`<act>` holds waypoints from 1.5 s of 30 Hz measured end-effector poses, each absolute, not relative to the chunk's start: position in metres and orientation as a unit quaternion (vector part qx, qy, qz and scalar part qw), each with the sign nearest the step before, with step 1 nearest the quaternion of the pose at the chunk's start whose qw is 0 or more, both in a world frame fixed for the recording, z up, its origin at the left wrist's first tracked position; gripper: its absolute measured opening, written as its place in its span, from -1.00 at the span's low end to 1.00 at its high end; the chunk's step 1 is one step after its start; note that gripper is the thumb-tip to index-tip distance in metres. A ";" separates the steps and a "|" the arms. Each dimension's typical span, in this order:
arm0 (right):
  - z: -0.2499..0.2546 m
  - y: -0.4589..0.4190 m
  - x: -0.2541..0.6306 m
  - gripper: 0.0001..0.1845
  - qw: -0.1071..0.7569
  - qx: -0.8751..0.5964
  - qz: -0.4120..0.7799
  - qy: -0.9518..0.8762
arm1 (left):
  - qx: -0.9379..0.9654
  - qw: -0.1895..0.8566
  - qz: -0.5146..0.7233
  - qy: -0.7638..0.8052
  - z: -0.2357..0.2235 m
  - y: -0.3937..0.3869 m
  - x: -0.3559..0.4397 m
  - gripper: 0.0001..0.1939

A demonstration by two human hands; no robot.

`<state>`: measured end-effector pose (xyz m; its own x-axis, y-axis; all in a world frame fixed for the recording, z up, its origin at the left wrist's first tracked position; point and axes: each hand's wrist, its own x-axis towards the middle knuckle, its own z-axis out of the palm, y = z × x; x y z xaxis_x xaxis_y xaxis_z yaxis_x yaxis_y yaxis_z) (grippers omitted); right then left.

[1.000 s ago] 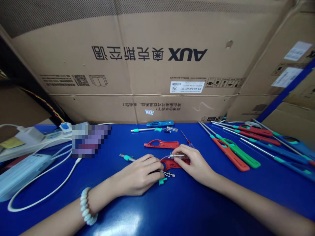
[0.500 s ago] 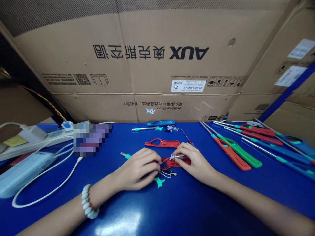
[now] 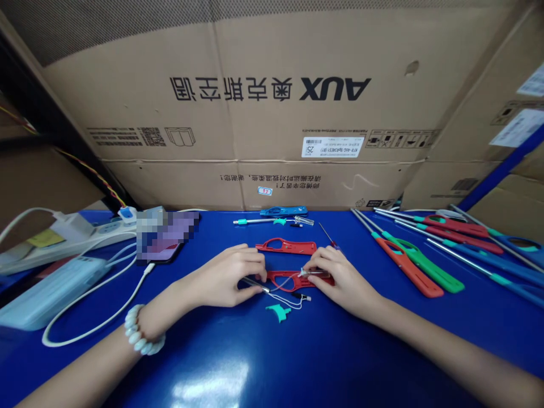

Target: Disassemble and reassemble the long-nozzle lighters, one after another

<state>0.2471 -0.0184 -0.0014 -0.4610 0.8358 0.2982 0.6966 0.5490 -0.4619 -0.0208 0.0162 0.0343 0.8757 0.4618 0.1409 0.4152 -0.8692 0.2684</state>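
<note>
My left hand [image 3: 236,277] pinches a thin metal lighter tube [image 3: 254,282], most of which the fingers hide. White wires run from it to a small black part [image 3: 300,296]. My right hand [image 3: 338,277] is closed on a clear fuel tank [image 3: 313,273] at a red lighter handle half [image 3: 272,276] lying on the table. A thin pale hose curves from the tank's tip toward my left hand. Just below lies a loose teal trigger [image 3: 278,312]. Behind is another red handle half [image 3: 291,247].
A screwdriver [image 3: 330,234] lies past my right hand. At the back are a blue handle half [image 3: 284,211] and its tube parts. Several long lighters [image 3: 408,266] lie right. A phone [image 3: 170,238], power bank [image 3: 55,292] and power strip [image 3: 106,229] are left; a cardboard box [image 3: 263,130] stands behind.
My left hand has drawn slightly back and turned, so the metal tube and wires show more. My right hand has lowered the tank toward the red handle half. The view has shifted slightly left.
</note>
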 end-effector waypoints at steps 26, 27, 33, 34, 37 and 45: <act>0.012 -0.024 0.248 -0.88 0.293 -0.448 0.112 -0.837 | 0.955 0.117 0.137 0.236 0.042 0.017 -0.022 -0.91; 0.012 -0.023 0.248 -0.88 0.296 -0.450 0.112 -0.835 | 0.954 0.112 0.143 0.239 0.041 0.017 -0.022 -0.90; 0.009 -0.023 0.247 -0.85 0.326 -0.452 0.112 -0.823 | 0.936 0.084 0.200 0.277 0.037 0.020 -0.023 -0.87; 0.009 -0.023 0.246 -0.84 0.333 -0.451 0.115 -0.820 | 0.932 0.088 0.210 0.282 0.036 0.020 -0.023 -0.88; 0.007 -0.023 0.246 -0.83 0.348 -0.448 0.127 -0.814 | 0.925 0.106 0.226 0.285 0.035 0.021 -0.024 -0.88; 0.005 -0.021 0.247 -0.84 0.333 -0.454 0.115 -0.818 | 0.939 0.143 0.174 0.260 0.033 0.023 -0.021 -0.90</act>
